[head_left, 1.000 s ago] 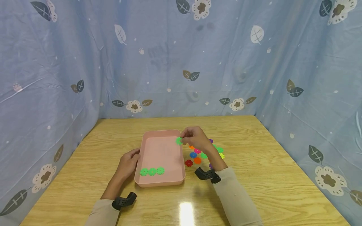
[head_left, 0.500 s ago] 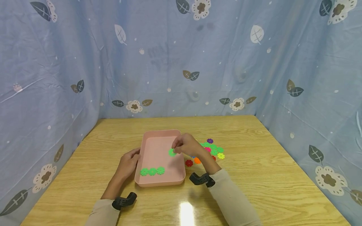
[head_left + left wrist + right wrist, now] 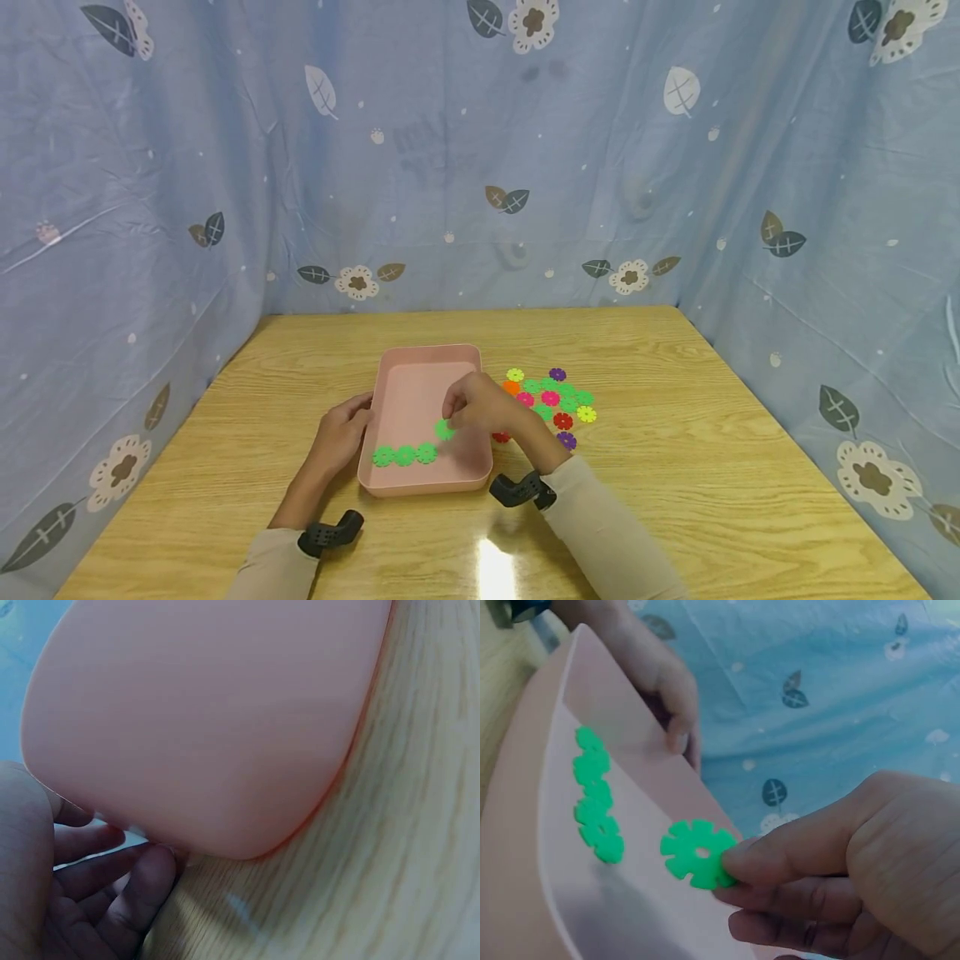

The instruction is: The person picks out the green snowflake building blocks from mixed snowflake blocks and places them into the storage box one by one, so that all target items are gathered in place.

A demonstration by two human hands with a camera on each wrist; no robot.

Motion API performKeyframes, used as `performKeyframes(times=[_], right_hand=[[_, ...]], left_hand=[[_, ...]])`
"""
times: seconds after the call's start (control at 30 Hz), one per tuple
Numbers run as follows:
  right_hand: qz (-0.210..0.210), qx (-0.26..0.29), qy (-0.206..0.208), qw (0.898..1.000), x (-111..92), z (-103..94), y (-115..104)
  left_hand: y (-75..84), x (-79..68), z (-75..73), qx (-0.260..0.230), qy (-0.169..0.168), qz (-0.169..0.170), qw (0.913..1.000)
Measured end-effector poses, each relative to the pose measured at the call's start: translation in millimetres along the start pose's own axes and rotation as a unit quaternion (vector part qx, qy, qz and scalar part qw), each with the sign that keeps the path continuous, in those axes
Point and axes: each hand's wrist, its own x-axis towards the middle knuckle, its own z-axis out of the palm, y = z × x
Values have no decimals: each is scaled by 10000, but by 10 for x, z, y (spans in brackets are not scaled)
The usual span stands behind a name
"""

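Note:
A pink tray (image 3: 420, 400) lies on the table, and my left hand (image 3: 339, 433) holds its left wall, with the thumb at the rim. In the left wrist view, the fingers (image 3: 154, 881) are bent against the outside of the tray. Above the tray floor, my right hand (image 3: 483, 408) pinches a green snowflake disc (image 3: 697, 853) by its edge, between thumb and finger. This disc is tilted and apart from a row of three green snowflake discs (image 3: 405, 455) lying near the tray's front edge.
Several loose snowflake discs (image 3: 550, 398) in green, pink, red, orange, yellow and purple lie on the wooden table (image 3: 645, 483) right of the tray. My right forearm covers part of them. A patterned blue curtain (image 3: 465, 167) surrounds the table at the back and sides.
My right hand has moved left and toward me, carrying the green disc from the tray's right rim to just beside the row. The left hand and tray stay in place.

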Motion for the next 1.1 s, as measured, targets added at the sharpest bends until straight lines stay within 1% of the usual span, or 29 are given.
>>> performKeyframes(times=[0.13,0.27,0.43,0.7,0.9,1.1], right_hand=[[85,-351,-93,9993,-8,37,-25],[95,-492,-75,9987,-21,72,-36],[162,-737,-21,9971,-18,110,-34],[458,-1110,-149,9926,7,155,-44],[673,-1760,-255,9818,9,183,-74],[642,-2291,-334,9707,14,209,-93]], left_hand=[[-3,-4,-1,19,-3,-31,10000],[0,-5,1,-23,1,-79,10000],[1,-4,-3,13,-14,-47,10000],[0,2,-15,-36,-36,-47,10000],[8,-2,-18,-9,-39,8,10000],[18,-8,-18,-17,-12,8,10000]])
